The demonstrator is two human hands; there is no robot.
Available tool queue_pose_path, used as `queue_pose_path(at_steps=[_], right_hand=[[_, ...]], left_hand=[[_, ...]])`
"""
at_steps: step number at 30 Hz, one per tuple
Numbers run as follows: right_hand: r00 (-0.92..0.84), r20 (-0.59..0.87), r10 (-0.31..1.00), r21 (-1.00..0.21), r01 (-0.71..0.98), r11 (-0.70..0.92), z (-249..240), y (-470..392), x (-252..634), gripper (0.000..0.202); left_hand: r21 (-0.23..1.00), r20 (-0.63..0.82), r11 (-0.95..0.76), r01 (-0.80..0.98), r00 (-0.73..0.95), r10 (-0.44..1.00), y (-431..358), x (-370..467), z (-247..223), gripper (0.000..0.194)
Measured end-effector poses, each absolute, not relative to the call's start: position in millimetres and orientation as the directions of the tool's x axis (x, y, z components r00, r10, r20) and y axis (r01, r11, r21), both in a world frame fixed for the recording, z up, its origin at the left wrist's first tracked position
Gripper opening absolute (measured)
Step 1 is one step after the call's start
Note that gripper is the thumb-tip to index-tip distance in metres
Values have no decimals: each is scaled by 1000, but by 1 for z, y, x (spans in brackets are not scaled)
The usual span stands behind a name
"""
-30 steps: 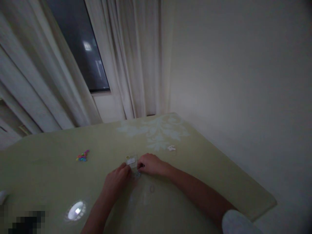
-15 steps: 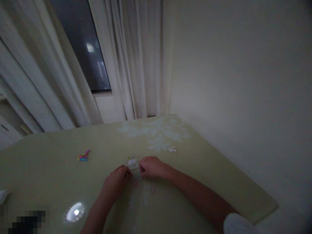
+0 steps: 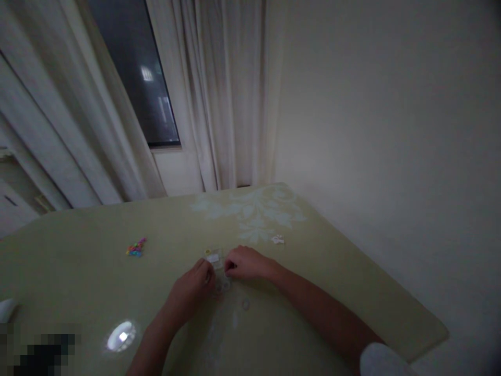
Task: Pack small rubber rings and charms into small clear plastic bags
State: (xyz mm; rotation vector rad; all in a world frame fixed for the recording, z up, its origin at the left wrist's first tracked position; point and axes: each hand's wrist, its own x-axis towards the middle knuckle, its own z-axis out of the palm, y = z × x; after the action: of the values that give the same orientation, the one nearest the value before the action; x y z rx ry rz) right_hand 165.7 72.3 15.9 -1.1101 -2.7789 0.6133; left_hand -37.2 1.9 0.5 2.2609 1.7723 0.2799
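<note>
Near the middle of the table lies a small clear case (image 3: 213, 258) with a white label and a yellow spot at its corner. My left hand (image 3: 198, 282) is closed at the lower left of the case. From the right, my right hand (image 3: 241, 262) has its fingers pinched beside the case; what either hand grips is too small to make out. Between and just below the hands are faint clear rings or pieces (image 3: 223, 285). A pale ring (image 3: 246, 304) lies apart on the table, below my right hand.
Small multicoloured pieces (image 3: 136, 247) are heaped at the left of the green table (image 3: 90, 261). Small white pieces (image 3: 278, 239) lie beyond my right hand. A bright round reflection (image 3: 121, 336) shows at the lower left, and a white object (image 3: 6, 310) at the left edge.
My left hand has moved slightly up and right, closer to my right hand and over the lower edge of the case. The view has shifted slightly.
</note>
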Motion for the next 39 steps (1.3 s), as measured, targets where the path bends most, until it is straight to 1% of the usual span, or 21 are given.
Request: queue_pose_path(at_steps=[3, 5, 9, 13, 14, 16, 21, 23, 25, 28, 32, 36, 39], right_hand=[[-729, -65, 681, -383, 648, 658, 18, 73, 166, 14], [-719, -64, 692, -374, 660, 651, 17, 72, 165, 14], [-703, -71, 707, -330, 686, 649, 12, 68, 161, 16], [-697, -67, 714, -293, 698, 653, 13, 65, 160, 15], [-693, -63, 718, -305, 699, 647, 15, 66, 161, 14], [-691, -29, 722, -375, 677, 633, 21, 69, 164, 13], [-672, 88, 736, -665, 510, 545, 36, 80, 176, 10], [-649, 98, 754, -754, 446, 482, 39, 82, 178, 7], [-643, 104, 758, -818, 379, 433, 38, 82, 177, 8], [-655, 112, 747, -869, 300, 393, 36, 79, 173, 13], [-635, 135, 761, -891, 258, 374, 35, 77, 169, 12], [-615, 128, 778, -932, 194, 307, 35, 80, 169, 13], [-605, 110, 789, -951, 167, 261, 36, 82, 169, 13]], left_hand=[[499, 146, -300, 813, 263, 954, 5, -39, -2, 17], [594, 189, -313, 741, 250, 950, 6, -39, -4, 19], [737, 159, -263, 623, 218, 963, 6, -38, -4, 21], [831, 135, -222, 510, 204, 970, 5, -36, 1, 26], [847, 144, -223, 482, 195, 970, 5, -35, 3, 27], [873, 161, -223, 435, 174, 971, 4, -35, 8, 30], [924, 159, -192, 331, 124, 980, 4, -32, 17, 36], [939, 175, -200, 280, 111, 978, 3, -30, 17, 36], [947, 205, -222, 233, 96, 974, 3, -28, 15, 36], [955, 235, -243, 168, 68, 970, 3, -24, 9, 34], [971, 217, -220, 90, 34, 976, 5, -24, 2, 28], [972, 219, -216, 92, -19, 976, 4, -28, 5, 27], [975, 224, -223, 26, -64, 972, 3, -28, 9, 29]])
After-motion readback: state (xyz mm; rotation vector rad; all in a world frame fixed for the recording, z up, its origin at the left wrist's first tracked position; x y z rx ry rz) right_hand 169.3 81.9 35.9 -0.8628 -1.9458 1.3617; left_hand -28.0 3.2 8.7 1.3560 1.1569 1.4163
